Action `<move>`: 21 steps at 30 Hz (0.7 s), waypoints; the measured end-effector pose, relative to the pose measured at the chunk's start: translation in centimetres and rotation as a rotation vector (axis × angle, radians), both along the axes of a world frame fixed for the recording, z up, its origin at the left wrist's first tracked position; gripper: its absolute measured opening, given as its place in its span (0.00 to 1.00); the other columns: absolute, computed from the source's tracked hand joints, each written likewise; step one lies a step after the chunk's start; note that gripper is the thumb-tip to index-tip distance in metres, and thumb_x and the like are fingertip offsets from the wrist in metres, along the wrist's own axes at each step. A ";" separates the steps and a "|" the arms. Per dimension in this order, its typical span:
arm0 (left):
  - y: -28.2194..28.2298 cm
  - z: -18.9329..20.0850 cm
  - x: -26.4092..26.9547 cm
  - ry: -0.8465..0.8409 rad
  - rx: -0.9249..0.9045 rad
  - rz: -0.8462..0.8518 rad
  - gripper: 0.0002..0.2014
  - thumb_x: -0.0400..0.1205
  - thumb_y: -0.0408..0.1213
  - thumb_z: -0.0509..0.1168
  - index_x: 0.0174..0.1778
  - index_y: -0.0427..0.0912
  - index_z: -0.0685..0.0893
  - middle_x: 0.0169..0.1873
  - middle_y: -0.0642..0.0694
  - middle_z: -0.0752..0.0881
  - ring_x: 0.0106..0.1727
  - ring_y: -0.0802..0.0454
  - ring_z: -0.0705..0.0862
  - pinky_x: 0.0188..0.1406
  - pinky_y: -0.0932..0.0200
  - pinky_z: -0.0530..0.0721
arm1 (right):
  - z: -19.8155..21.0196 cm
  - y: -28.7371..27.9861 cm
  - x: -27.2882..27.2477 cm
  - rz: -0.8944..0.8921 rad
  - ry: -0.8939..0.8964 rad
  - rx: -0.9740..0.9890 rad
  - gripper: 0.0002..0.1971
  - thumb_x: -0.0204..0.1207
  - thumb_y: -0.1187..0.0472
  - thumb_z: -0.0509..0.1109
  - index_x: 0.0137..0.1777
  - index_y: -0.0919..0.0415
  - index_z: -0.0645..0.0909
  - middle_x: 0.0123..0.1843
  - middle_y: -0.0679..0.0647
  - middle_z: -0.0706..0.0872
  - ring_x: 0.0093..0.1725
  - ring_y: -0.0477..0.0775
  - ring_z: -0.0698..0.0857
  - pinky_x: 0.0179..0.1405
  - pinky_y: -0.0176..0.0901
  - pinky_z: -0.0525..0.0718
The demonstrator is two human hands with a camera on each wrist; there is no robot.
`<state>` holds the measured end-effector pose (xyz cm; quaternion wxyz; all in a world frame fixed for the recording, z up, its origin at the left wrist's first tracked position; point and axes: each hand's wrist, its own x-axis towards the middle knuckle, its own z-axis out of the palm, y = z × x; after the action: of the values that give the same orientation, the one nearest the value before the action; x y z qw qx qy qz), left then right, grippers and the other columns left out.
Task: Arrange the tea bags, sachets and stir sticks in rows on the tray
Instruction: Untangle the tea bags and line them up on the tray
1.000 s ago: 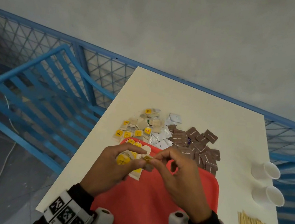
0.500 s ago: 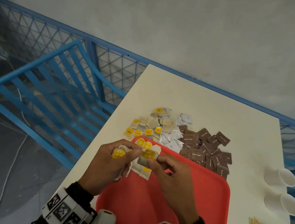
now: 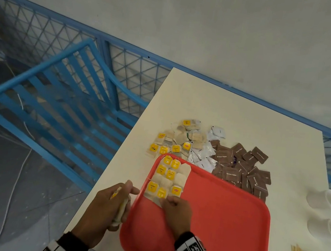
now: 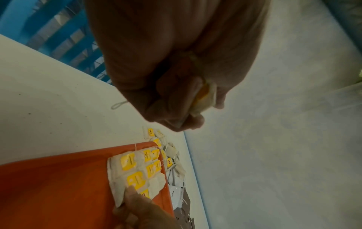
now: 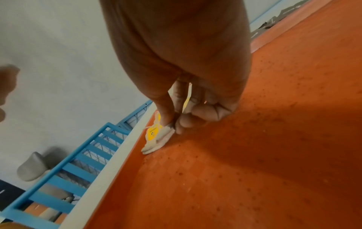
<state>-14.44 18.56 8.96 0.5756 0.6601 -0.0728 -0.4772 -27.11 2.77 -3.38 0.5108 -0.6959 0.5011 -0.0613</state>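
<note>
On tray (image 3: 220, 228) — right hand (image 5: 188, 86) pinches tea bag (image 5: 156, 139).

From the head we are looking steeply down at the desk (image 3: 235, 118); both wrist cameras are sitting close, sharing the red tray (image 3: 220, 228).

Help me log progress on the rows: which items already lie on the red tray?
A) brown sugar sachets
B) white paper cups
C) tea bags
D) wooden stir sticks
C: only tea bags lie on the red tray, at its far left corner, where the right hand sets one more down.
</note>
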 end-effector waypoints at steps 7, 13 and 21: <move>-0.7 0.1 1.0 0.195 0.020 0.036 0.37 0.79 0.69 0.50 0.53 0.39 0.89 0.30 0.40 0.81 0.24 0.49 0.76 0.21 0.67 0.64 | 0.7 -0.1 0.8 -0.080 0.169 -0.011 0.24 0.70 0.53 0.79 0.21 0.54 0.68 0.19 0.44 0.70 0.22 0.43 0.69 0.25 0.38 0.68; -1.6 0.4 0.6 0.280 -0.041 0.008 0.43 0.78 0.72 0.42 0.55 0.39 0.88 0.30 0.37 0.80 0.22 0.48 0.77 0.18 0.70 0.64 | 8.5 0.5 1.2 -0.005 -0.100 -0.171 0.19 0.71 0.52 0.81 0.27 0.58 0.76 0.24 0.46 0.77 0.25 0.41 0.72 0.27 0.30 0.70; -4.3 0.7 -2.4 0.281 -0.090 -0.065 0.46 0.75 0.76 0.41 0.62 0.41 0.87 0.40 0.33 0.89 0.34 0.41 0.84 0.33 0.63 0.77 | 15.7 1.8 -0.4 0.532 -0.104 -0.346 0.23 0.64 0.39 0.74 0.59 0.41 0.80 0.46 0.35 0.74 0.45 0.37 0.76 0.46 0.32 0.75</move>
<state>-16.81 14.25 9.68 0.5933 0.5575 -0.0340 -0.5797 -27.54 4.53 12.29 0.4080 -0.8750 0.2568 -0.0453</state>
